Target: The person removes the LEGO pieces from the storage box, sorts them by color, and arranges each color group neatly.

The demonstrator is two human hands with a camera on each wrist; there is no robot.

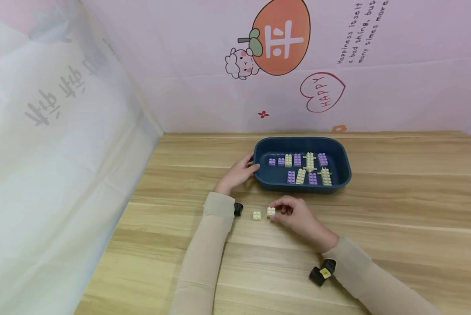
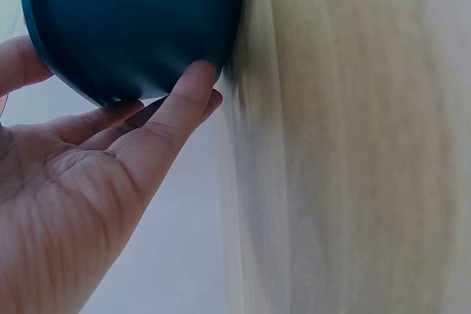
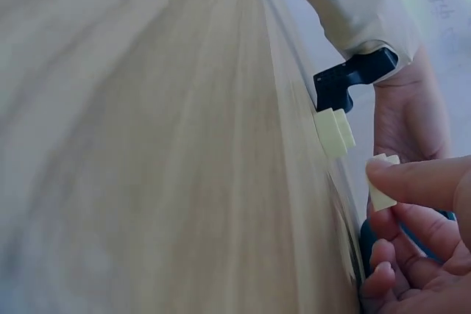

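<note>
My right hand [image 1: 300, 218] pinches a small pale-yellow toy brick [image 1: 271, 211] between thumb and fingertips. The right wrist view shows that brick [image 3: 382, 182] held on edge, the thumb on one side. A second pale-yellow brick [image 1: 256, 215] of similar size lies on the table just left of it. At the left end of the dark blue tray [image 1: 266, 186], my left hand [image 1: 237, 174] touches the outside. Its fingers [image 2: 193, 82] lie fairly straight against the tray's wall in the left wrist view. Purple bricks [image 1: 291, 177] and pale-yellow bricks [image 1: 288, 160] lie inside the tray.
Some longer pale bricks [image 1: 309, 162] in the tray have pieces sticking out at their sides. The wooden table [image 1: 396, 197] meets a printed cloth backdrop [image 1: 204, 100] behind the tray. Black wrist-worn devices [image 1: 322, 272] sit below both sleeves.
</note>
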